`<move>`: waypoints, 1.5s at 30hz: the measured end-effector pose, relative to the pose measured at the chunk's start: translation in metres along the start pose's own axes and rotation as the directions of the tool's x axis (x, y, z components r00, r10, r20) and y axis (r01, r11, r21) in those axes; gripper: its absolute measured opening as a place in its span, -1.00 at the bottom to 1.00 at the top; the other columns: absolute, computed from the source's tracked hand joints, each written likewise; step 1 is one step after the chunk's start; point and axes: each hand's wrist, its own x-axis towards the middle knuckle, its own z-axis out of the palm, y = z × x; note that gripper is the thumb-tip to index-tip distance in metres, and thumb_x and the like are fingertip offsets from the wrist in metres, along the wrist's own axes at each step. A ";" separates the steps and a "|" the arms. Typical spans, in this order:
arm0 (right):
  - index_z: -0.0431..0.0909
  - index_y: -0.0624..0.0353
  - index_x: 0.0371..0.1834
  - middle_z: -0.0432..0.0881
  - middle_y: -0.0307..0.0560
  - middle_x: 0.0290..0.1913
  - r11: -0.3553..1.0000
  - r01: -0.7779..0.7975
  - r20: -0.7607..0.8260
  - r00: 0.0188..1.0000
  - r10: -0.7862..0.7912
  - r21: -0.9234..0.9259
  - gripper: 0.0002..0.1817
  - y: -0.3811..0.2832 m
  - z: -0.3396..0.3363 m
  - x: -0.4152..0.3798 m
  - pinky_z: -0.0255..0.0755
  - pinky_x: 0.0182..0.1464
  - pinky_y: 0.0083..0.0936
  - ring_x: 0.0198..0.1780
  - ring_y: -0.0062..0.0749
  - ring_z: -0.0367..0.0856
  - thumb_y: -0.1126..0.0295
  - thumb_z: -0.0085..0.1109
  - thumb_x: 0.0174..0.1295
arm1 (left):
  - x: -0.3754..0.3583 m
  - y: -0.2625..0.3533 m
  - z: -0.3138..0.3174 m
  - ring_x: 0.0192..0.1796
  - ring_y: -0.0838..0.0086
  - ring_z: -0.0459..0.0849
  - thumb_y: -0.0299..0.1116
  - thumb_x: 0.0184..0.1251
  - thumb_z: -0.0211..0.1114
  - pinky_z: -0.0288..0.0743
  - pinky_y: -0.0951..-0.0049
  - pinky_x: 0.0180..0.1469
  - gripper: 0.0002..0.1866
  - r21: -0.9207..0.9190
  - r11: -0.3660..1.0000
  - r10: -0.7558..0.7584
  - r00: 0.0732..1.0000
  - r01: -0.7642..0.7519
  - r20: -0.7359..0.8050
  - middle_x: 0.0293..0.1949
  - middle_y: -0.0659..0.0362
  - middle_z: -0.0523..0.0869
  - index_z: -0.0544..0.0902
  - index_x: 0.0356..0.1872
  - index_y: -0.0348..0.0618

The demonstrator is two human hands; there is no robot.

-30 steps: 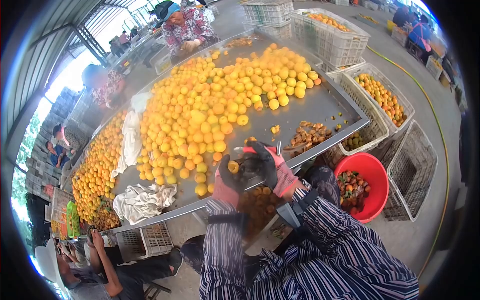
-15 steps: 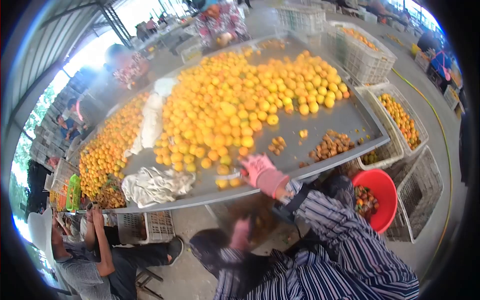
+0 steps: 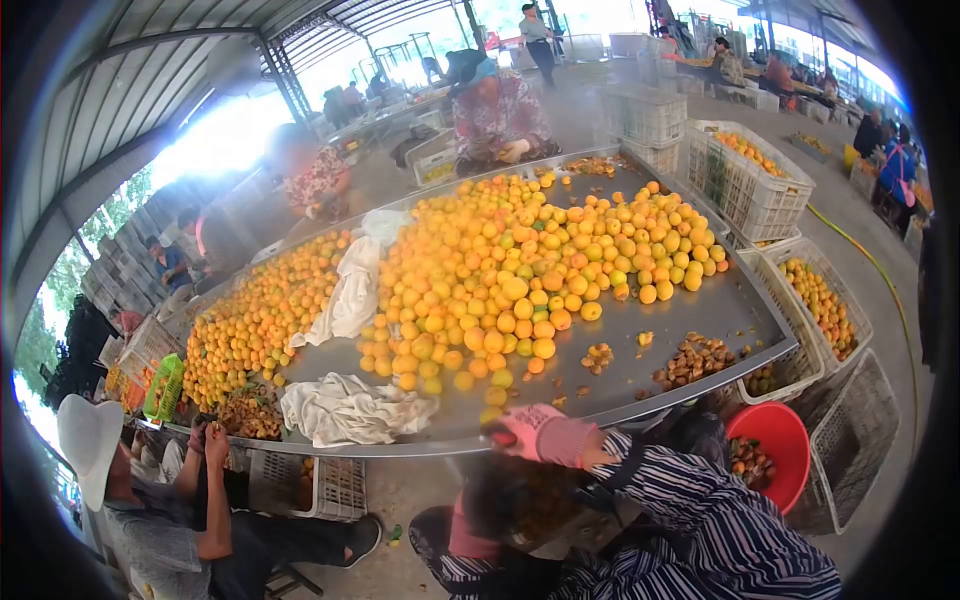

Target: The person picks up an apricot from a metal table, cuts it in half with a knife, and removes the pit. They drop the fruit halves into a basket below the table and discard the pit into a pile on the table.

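Observation:
My right hand (image 3: 548,436), in a pink glove, is at the near edge of the metal table (image 3: 640,345). Its fingers are closed around a small red-handled tool (image 3: 503,436), seemingly a knife; the blade cannot be made out now. Close by the fingers lie a few of the yellow-orange fruits (image 3: 490,345), apricot-like, heaped across the table. Lower down, below the table edge, is my left hand (image 3: 470,530), also pink-gloved. Its fingers are lost in blur and shadow, so what they hold is hidden.
Brown scraps or pits (image 3: 700,362) lie near the table's right corner. White cloths (image 3: 350,410) rest on the left part. A red bucket (image 3: 785,455) and plastic crates (image 3: 850,430) stand at right. Someone in a white hat (image 3: 90,450) sits at left; others work opposite.
The view has tilted up, so the table appears lower and further right. My right hand has drawn back from the fruits to the table edge, nearer my left hand.

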 end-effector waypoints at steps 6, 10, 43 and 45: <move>0.39 0.09 0.09 0.53 0.09 -0.08 0.986 0.150 -0.132 0.981 -0.140 0.072 -0.44 -0.007 -0.001 -0.050 0.40 -0.01 -0.23 -0.03 0.00 0.51 0.18 0.24 -0.02 | -0.011 -0.009 0.011 -0.14 0.22 0.59 -0.04 0.32 0.01 0.50 0.16 -0.05 -0.53 -0.004 0.977 -0.213 0.975 0.213 -0.064 -0.13 0.01 0.60 0.46 0.06 -0.20; 0.38 0.12 0.00 0.55 0.14 -0.17 0.932 -0.330 -0.270 0.893 0.360 0.150 -0.45 0.021 -0.002 -0.072 0.43 -0.05 -0.24 -0.07 0.00 0.53 0.07 0.23 -0.01 | -0.018 -0.009 0.069 -0.09 0.34 0.59 -0.18 0.30 0.09 0.51 0.31 -0.08 -0.60 -0.164 0.986 -0.040 0.993 0.022 -0.109 -0.07 0.09 0.60 0.45 0.10 -0.16; 0.32 0.17 0.04 0.56 0.02 -0.26 0.932 -0.359 -0.314 0.880 0.358 0.055 -0.53 -0.036 0.001 -0.142 0.45 -0.23 -0.28 -0.20 -0.07 0.57 0.29 0.16 0.04 | -0.037 -0.042 0.101 -0.31 0.42 0.61 -0.20 0.35 0.07 0.50 0.44 -0.29 -0.54 0.446 0.847 0.378 0.917 -0.289 -0.124 -0.14 0.14 0.59 0.34 0.16 -0.27; 0.35 0.21 -0.02 0.55 0.04 -0.26 0.871 -0.466 -0.371 0.790 0.489 0.155 -0.58 -0.013 0.000 -0.136 0.45 -0.23 -0.26 -0.21 0.00 0.55 0.35 0.15 0.04 | -0.045 -0.029 0.134 -0.38 0.43 0.60 -0.19 0.33 0.10 0.48 0.45 -0.39 -0.53 0.197 0.939 0.315 0.935 -0.282 -0.163 -0.14 0.17 0.59 0.34 0.17 -0.24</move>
